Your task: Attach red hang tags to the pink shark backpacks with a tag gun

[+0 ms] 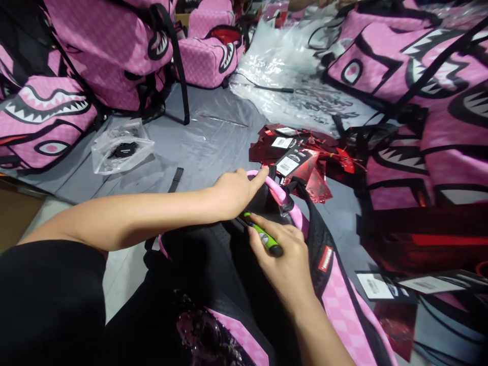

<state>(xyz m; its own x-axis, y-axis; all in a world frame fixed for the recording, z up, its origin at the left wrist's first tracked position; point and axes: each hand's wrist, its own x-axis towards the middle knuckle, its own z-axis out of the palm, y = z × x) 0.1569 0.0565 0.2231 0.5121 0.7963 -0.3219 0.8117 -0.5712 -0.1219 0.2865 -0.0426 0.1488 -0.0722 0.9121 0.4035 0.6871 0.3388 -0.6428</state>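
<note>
A pink and black backpack [343,305] lies in front of me, its black padded side up and a small red label on its strap. My left hand [238,192] reaches across its top and grips the pink-trimmed edge, thumb and fingers bent over it. Just below, my right hand [284,254] is closed around a slim lime-green tool [263,235] with a black end. The tool's tip goes down against the black fabric beside my left hand, so its kind is unclear. Crumpled clear plastic [206,330] rests on the lower part of the backpack.
Red foil hang tags [290,152] with barcode labels are piled beyond the backpack. A clear bag of black parts [124,147] lies left. Pink shark-mouth backpacks [46,122] stand at the left and right. Clear plastic bags [290,66] spread at the back of the grey-covered table [213,127].
</note>
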